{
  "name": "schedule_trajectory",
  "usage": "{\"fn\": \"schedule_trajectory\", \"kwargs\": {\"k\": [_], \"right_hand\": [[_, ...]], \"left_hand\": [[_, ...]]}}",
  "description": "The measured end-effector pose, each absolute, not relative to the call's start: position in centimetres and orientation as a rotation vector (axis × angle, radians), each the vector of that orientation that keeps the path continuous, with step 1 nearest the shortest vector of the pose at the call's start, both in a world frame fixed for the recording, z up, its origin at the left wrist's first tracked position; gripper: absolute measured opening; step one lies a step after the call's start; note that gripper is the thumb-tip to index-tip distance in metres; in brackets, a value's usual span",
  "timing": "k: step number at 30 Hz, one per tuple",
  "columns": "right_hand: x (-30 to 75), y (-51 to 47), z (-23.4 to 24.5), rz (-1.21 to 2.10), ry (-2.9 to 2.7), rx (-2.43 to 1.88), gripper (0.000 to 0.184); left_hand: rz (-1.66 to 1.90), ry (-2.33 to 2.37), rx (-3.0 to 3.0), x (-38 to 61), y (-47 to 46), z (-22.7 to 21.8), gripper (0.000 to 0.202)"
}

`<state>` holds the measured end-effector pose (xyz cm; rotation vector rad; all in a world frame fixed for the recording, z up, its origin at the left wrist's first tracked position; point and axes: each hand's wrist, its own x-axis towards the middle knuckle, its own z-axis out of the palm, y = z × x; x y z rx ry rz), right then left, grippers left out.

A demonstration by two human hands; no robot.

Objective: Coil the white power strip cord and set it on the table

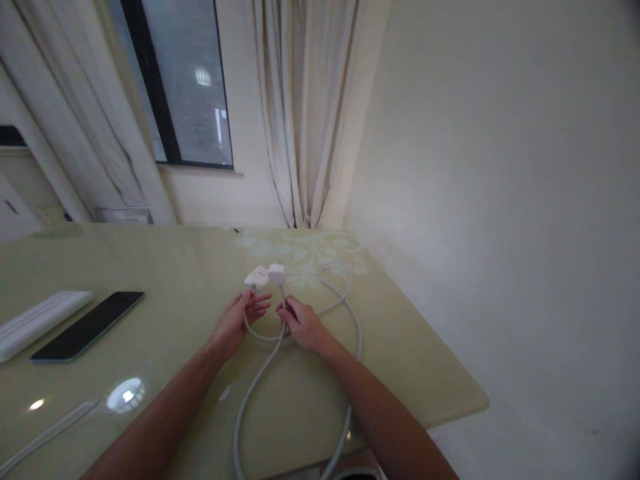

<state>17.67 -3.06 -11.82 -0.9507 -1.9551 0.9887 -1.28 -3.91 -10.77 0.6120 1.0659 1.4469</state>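
A white extension cord (244, 417) loops over the table and hangs past its near edge. My left hand (240, 321) pinches it just below the white socket block (257, 276), with the other fingers stretched toward the right. Close beside that block stands the cord's white plug (277, 273), its pins pointing away from me. My right hand (303, 325) is closed on the cable a little below the plug. Plug and socket block are side by side, and I cannot tell whether they touch. Another loop of cable lies on the tabletop right of my right hand.
On the glossy pale-green table (415, 360), a dark flat tablet or phone (90, 327) lies at left beside a long white object (43, 320). A thin white cable (53, 430) is at lower left. Behind are a curtain (305, 113) and window; a wall (500, 167) borders the right side.
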Motion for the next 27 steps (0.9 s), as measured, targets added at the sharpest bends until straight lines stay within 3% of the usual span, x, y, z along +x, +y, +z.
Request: {"fn": "schedule_trajectory", "kwargs": {"k": [4, 12, 19, 27], "right_hand": [[17.5, -2.7, -12.5, 0.934, -1.989, -1.043, 0.013], [17.7, -2.5, -12.9, 0.972, -1.962, -1.037, 0.011], [17.6, -3.3, -11.9, 0.939, -2.048, -0.938, 0.025], [17.0, -3.7, -12.1, 1.019, -2.084, -0.934, 0.027]], "left_hand": [[1.436, 0.93, 0.712, -1.0, -4.2, -11.2, 0.018], [1.359, 0.873, 0.954, -0.8, -4.3, -12.0, 0.052], [1.328, 1.0, 1.08, -0.7, -4.9, -11.3, 0.055], [1.416, 1.104, 1.246, 0.6, -5.6, -11.1, 0.05]]}}
